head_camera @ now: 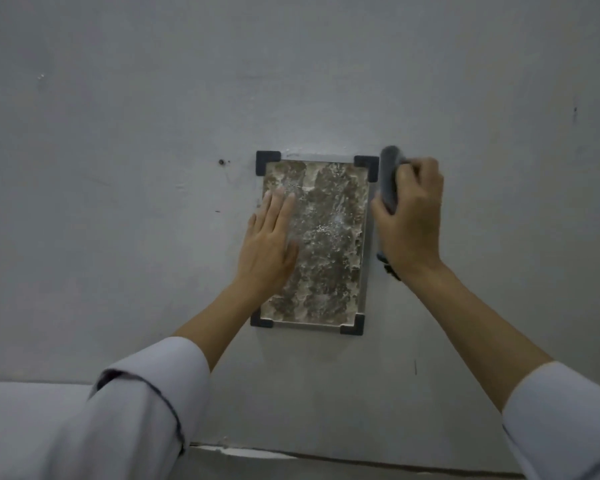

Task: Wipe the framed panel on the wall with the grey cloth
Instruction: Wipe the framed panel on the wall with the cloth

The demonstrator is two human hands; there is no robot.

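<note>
The framed panel (329, 244) hangs on the wall, upright, with a mottled brown and white face, a thin silver frame and dark corner pieces. My left hand (269, 244) lies flat and open against the panel's left side, fingers pointing up. My right hand (411, 220) is closed around the bunched grey cloth (390, 178), which presses at the panel's upper right edge, just right of the top right corner piece. Part of the cloth is hidden inside the fist, and a bit shows below the wrist.
The pale grey wall (153, 98) fills the view, with a small screw hole (221, 162) left of the panel. At the bottom, a ledge or floor edge (291, 455) runs across. White sleeves cover both forearms.
</note>
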